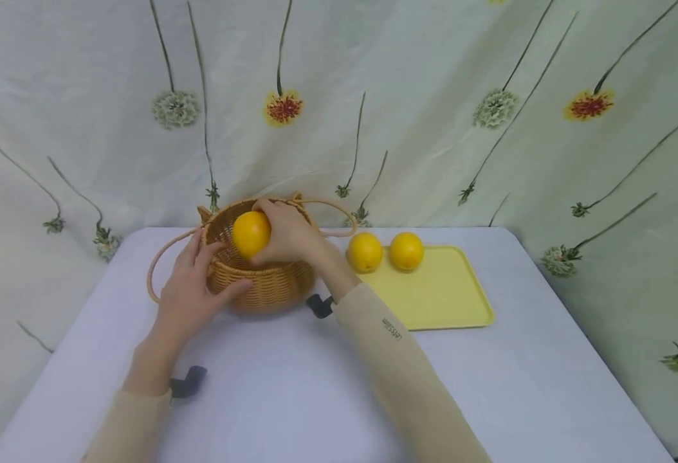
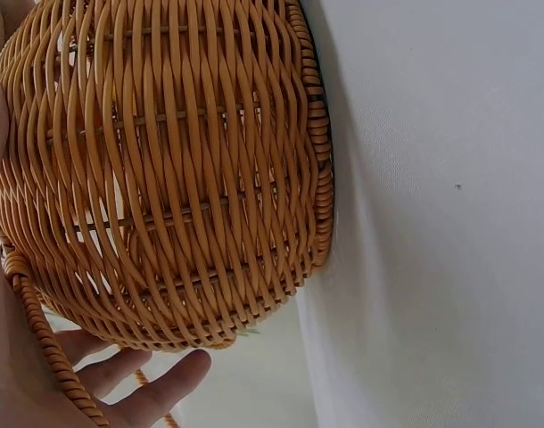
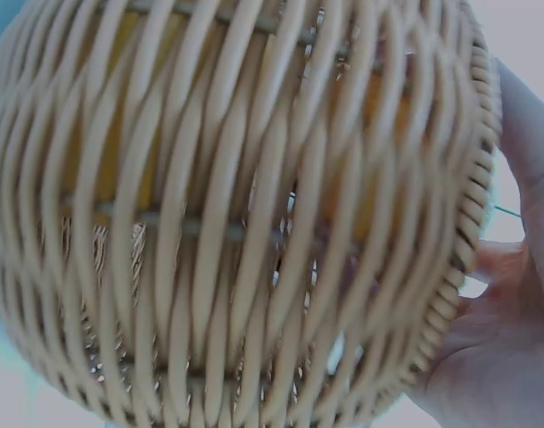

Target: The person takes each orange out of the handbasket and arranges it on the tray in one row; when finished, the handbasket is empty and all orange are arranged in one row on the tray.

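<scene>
Your right hand is curled around an orange, holding it just over the rim of the wicker basket, at the mouth rather than down inside. Your left hand lies with relaxed, nearly straight fingers against the basket's near-left wall, thumb across the front; the left wrist view shows the weave right against that palm, with the desk beside the basket's base.

The likeliest trouble, as I judge it, is the basket itself. It looks light and round-bellied, so if the orange lands on the rim rather than through the opening, or drops from this height, the basket could tip or skid away from your left hand. That hand only rests on one side, so a push from the far side would meet little resistance. The loop handles sprawl outward from the basket, and your left wrist sits close to the near one; snagging it would drag the basket.

The right wrist view shows orange colour through the basket's slats, but I cannot tell whether that is fruit already inside.

Right of the basket, two more oranges sit at the far edge of a yellow tray.
</scene>
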`<state>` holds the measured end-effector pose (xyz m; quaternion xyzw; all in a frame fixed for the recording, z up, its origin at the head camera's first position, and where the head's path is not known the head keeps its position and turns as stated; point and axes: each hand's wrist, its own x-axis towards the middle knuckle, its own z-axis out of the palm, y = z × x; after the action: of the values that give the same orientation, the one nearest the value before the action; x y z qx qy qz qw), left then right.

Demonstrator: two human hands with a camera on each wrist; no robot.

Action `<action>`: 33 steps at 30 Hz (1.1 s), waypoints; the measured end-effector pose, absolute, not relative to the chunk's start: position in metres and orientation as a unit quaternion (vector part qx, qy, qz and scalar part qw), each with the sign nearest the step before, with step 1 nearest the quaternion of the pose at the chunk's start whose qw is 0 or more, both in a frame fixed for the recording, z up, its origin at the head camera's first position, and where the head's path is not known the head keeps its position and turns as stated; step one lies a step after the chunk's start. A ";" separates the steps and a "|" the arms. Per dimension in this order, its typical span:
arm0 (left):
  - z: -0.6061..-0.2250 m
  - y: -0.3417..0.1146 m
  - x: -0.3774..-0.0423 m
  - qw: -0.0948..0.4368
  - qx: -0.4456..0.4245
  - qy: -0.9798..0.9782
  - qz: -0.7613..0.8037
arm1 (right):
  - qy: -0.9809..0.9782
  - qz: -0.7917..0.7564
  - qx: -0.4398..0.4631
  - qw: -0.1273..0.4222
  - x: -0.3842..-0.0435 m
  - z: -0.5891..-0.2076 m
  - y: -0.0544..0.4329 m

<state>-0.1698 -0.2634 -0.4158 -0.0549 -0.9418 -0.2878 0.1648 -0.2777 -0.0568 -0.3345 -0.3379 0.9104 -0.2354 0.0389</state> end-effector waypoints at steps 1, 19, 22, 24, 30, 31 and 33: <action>-0.416 -0.264 -0.170 0.165 -0.054 -0.942 -0.288 | 0.908 -0.246 -0.339 0.027 -0.276 -0.334 -0.053; -0.417 -0.266 -0.171 0.169 -0.048 -0.942 -0.286 | 0.846 -0.432 -0.310 -0.043 -0.251 -0.339 0.005; -0.416 -0.265 -0.169 0.171 -0.046 -0.942 -0.285 | 0.839 -0.447 -0.303 -0.062 -0.248 -0.338 0.012; -0.416 -0.266 -0.169 0.172 -0.045 -0.942 -0.283 | 0.835 -0.453 -0.302 -0.073 -0.247 -0.337 0.017; -0.417 -0.264 -0.169 0.173 -0.048 -0.941 -0.286 | 0.831 -0.458 -0.303 -0.087 -0.249 -0.339 0.029; -0.417 -0.264 -0.169 0.174 -0.050 -0.940 -0.288 | 0.833 -0.457 -0.299 -0.089 -0.250 -0.340 0.031; -0.418 -0.263 -0.169 0.174 -0.051 -0.940 -0.290 | 0.833 -0.460 -0.292 -0.090 -0.251 -0.342 0.037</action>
<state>-0.1692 -0.2625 -0.4176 -0.0512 -0.9397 -0.2896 0.1743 -0.2515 0.0372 -0.3424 -0.2924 0.8334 -0.4603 -0.0903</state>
